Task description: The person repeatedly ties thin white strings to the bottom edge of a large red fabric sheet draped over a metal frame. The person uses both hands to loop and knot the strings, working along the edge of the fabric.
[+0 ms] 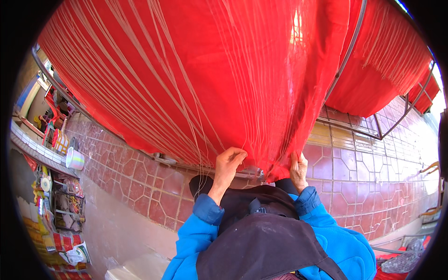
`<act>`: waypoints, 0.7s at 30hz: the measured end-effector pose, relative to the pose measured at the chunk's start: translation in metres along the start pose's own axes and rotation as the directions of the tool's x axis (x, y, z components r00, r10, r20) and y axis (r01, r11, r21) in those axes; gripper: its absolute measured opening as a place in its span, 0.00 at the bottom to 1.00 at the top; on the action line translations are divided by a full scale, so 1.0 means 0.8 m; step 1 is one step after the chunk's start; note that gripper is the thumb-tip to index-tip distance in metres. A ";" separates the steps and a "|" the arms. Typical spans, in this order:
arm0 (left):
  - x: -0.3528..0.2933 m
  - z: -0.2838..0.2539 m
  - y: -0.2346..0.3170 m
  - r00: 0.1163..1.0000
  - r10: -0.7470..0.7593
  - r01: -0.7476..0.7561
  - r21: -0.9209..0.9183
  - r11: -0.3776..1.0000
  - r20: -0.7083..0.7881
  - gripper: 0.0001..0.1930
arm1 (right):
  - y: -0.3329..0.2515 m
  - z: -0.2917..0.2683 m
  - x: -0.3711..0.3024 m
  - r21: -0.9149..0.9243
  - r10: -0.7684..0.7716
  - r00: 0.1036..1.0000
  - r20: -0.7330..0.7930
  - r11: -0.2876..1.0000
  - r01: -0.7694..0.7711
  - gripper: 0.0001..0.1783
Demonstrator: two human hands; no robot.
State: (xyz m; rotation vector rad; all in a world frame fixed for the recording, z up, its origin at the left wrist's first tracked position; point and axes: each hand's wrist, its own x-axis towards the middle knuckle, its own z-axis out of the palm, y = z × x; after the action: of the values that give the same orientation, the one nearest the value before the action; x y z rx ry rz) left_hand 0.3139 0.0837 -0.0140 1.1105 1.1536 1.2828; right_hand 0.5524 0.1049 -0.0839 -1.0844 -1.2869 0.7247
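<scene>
A large sheet of bright red cloth [196, 42] hangs in front of me, with many long pale threads [154, 88] running down across it. My left hand [227, 168] is closed in a pinch at the cloth's lower part, where thin threads come down to its fingertips. Some loose strands trail past the left wrist. At the right, my right hand [298, 171] grips the gathered lower edge of the red cloth between thumb and fingers. Folds of cloth bunch between the two hands.
A curved metal frame [350, 51] runs beside the cloth. More red threaded cloth [373, 70] hangs on a rack at the right. Below lies a reddish tiled floor [345, 172]. A white bucket [74, 158] and shelves of packages [67, 200] stand at the left.
</scene>
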 end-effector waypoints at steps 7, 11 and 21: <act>-0.097 -0.048 0.106 0.991 0.103 -0.114 0.132 0.985 0.091 0.04 | 0.002 -0.004 0.000 -0.057 0.003 1.000 0.004 0.998 -0.003 0.06; -0.154 -0.084 0.151 0.864 0.499 -0.503 0.065 0.862 0.071 0.03 | 0.007 -0.005 -0.002 -0.014 0.071 0.997 0.027 0.997 -0.071 0.08; -0.256 -0.151 0.222 0.294 0.955 -0.808 -0.547 0.219 -0.052 0.09 | 0.005 0.001 0.003 -0.032 -0.050 0.999 -0.013 0.998 0.050 0.05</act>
State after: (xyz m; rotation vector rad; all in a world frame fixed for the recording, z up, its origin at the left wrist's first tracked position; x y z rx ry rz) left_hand 0.1814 -0.1255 0.1504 1.5714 -0.2854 2.0322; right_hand 0.5526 0.1083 -0.0865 -1.0775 -1.3130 0.6599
